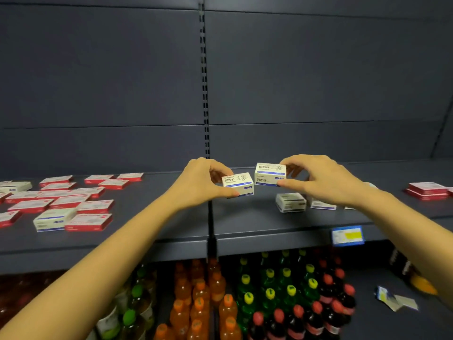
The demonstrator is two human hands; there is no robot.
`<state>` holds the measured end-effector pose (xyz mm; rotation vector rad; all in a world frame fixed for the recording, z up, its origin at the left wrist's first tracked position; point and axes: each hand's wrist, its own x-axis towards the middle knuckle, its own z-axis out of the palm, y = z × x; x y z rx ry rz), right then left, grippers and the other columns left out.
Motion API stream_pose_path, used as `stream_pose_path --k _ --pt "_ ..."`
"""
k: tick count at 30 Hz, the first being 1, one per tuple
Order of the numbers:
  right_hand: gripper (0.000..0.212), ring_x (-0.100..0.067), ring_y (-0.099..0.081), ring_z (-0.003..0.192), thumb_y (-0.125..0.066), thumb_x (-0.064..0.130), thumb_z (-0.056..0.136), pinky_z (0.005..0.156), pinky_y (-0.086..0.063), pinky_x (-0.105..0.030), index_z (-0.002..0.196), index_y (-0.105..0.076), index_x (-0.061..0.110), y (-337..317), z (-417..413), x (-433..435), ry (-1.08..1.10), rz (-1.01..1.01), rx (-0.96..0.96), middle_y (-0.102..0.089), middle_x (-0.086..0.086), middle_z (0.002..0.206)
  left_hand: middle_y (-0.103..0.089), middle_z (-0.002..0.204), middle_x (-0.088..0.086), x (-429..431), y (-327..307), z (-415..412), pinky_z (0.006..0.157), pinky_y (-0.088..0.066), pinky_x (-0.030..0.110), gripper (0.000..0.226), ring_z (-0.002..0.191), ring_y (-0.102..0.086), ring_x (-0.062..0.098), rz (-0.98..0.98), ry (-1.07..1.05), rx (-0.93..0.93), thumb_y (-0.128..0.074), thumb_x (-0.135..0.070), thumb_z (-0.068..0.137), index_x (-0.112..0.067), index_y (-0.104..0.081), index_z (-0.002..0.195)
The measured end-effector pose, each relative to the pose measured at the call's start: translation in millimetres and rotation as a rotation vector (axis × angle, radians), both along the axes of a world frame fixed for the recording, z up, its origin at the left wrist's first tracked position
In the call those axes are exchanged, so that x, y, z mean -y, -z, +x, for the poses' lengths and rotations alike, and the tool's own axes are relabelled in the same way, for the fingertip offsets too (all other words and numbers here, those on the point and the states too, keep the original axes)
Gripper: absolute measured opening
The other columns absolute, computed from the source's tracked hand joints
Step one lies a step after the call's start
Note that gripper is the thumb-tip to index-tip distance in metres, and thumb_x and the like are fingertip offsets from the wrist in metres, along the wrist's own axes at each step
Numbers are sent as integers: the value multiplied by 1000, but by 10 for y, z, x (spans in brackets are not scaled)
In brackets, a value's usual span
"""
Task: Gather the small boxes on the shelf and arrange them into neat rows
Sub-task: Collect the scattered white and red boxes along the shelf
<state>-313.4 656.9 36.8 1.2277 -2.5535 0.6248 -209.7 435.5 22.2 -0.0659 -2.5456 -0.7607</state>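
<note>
The left hand (204, 179) pinches one paper-clip box (237, 184), the right hand (316, 176) another (270, 174), both lifted over mid-shelf (245, 219); set them flush (labels forward) beside the loose boxes (290, 202) near the front edge.

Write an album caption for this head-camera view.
Left hand holds one white box, right hand a second white box, over a grey shelf of scattered red boxes.

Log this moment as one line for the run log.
left hand pinches left white box | right hand pinches right white box | both boxes held above shelf | loose boxes on shelf
</note>
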Motion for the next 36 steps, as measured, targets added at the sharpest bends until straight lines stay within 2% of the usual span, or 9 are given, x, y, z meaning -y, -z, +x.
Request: stream_pose_path --k 6,12,14,17,20,23,26,31,36 --pt "34 -11 -59 97 -56 47 82 86 -51 -44 111 -58 30 -49 -532 -684 1 -54 15 -64 11 105 -72 98 -1 -639 105 -520 79 -55 28 32 83 -66 11 25 -23 15 -77 -29 70 -14 -69 97" --pt "36 -11 -58 98 -56 44 84 84 -52 -43 116 -55 27 81 -916 -996 -44 -44 47 -63 9 110 -71 100 3 -940 236 -880 83 -54 34 32 85 -65 15 39 -54 59 -75 -27 73 -11 -68 100" --pt "37 -12 -58 100 -56 44 85 85 -52 -43 117 -55 25 123 -993 -1044 -44 -36 54 -63 8 112 -70 104 5 -974 248 -968 84 -54 32 34 89 -64 16 17 -59 131 -74 -25 74 -9 -67 103" --pt "38 -12 -57 102 -55 43 86 87 -51 -42 119 -54 24 171 -1084 -1084 -53 -12 58 -62 7 114 -69 107 5 -1001 264 -1058 76 -49 18 33 88 -60 11 -27 -63 197 -73 -25 75 -10 -65 103" --pt "38 -12 -56 104 -54 42 88 89 -50 -40 121 -53 24 181 -1140 -1082 -63 -6 47 -61 6 117 -67 108 1 -1017 277 -1094 75 -42 12 34 90 -54 6 -84 -105 173 -73 -28 75 -13 -65 104" --pt "40 -12 -54 105 -55 41 87 88 -48 -35 122 -52 22 206 -1170 -1035 -73 20 45 -60 4 119 -64 115 1 -1025 303 -1095 85 -44 24 41 97 -53 9 -116 -153 168 -71 -34 76 -15 -61 111" --pt "44 -13 -51 111 -56 42 86 89 -45 -32 125 -50 21 235 -1180 -993 -64 106 34 -59 3 125 -59 123 1 -1033 315 -1046 87 -44 26 49 99 -51 8 -110 -194 123 -66 -41 79 -16 -56 120" --pt "63 -19 -38 131 -56 51 83 102 -37 -40 138 -39 24 221 -1105 -924 -26 76 -107 -43 3 143 -65 108 -4 -925 271 -811 83 -48 32 26 95 -57 13 -189 -353 -2 -55 -38 87 -20 -64 103" --pt "41 -10 -47 120 -53 47 87 90 -41 -31 124 -51 33 120 -811 -583 -188 -56 -211 -53 13 129 -65 106 -4 -637 298 -439 74 -37 26 21 90 -51 11 -358 -557 -29 -49 -31 90 -20 -64 100"
